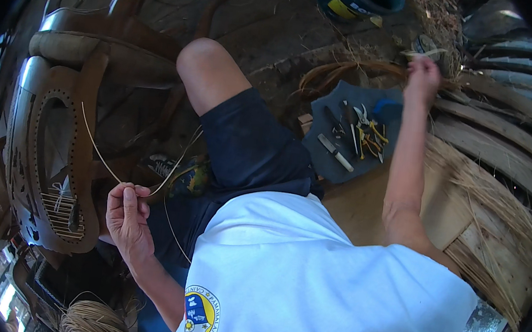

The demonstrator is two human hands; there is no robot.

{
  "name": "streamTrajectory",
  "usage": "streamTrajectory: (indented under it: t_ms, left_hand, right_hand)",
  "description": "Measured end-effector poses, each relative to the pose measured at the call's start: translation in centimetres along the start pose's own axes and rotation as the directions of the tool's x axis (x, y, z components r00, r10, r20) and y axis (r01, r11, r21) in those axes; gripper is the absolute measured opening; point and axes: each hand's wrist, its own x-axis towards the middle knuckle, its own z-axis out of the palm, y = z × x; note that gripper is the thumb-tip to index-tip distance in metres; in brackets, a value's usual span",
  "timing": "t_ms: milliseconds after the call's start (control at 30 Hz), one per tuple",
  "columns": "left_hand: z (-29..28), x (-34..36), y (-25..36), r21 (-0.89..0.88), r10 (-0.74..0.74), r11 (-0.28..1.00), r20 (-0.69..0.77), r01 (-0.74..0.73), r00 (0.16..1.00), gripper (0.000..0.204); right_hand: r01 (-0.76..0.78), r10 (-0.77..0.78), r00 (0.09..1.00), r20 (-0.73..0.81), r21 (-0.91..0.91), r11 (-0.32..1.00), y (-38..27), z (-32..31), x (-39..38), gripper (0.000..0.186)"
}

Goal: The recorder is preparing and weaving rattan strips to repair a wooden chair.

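My left hand (128, 215) is closed, thumb against fingers, on a thin pale cane strand (95, 145). One end of the strand points up toward the chair, and the rest loops back over my lap. Left of that hand stands a carved wooden chair (19, 136) with small holes around a long opening. Several strands (59, 213) cross the opening's lower end, with a white tie near them. Stretched out to the far right, my right hand (422, 82) has its fingers curled. Thin pale strips (432, 53) show at its fingertips; blur hides its exact grip.
On a dark mat (322, 152) lie pliers (371, 138), cutters and a white-handled tool (336, 153). A dark green bucket (358, 2) stands at the back. Wooden slats (493, 133) and loose strands line the right side. A cane bundle (94, 322) sits at lower left.
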Motion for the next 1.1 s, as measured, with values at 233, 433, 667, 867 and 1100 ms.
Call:
streamTrajectory:
  t_ms: [233, 433, 667, 867, 1100]
  left_hand:
    - [0.8, 0.0, 1.5, 0.0, 0.071, 0.997, -0.075, -0.072, 0.995, 0.013]
    - [2.6, 0.7, 1.0, 0.166, 0.043, 0.986, -0.069, -0.031, 0.997, 0.015]
    - [3.4, -0.1, -0.6, -0.059, 0.024, 0.998, -0.06, -0.028, 0.998, 0.011]
    - [-1.2, -4.1, 0.0, -0.231, 0.253, 0.915, -0.305, -0.329, 0.918, 0.006]
    - [-15.7, -11.5, 1.8, -0.124, 0.336, 0.776, -0.749, -0.619, 0.571, 0.007]
  right_hand:
    - [-0.353, -0.431, 0.74, 0.516, 0.844, 0.404, -18.4, 3.8, 3.6, 0.007]
    - [-0.014, -0.434, 0.259, 0.863, 0.452, 0.892, -13.4, 23.0, -6.6, 0.045]
    - [-0.154, -0.152, -0.165, 0.974, 0.127, 0.98, -13.6, 20.3, -34.3, 0.042]
    - [-0.028, 0.038, -0.412, 0.91, -0.054, 0.998, -15.9, 18.4, -35.5, 0.011]
    - [0.209, 0.164, -0.41, 0.897, -0.082, 0.974, -20.3, 22.0, -28.1, 0.006]
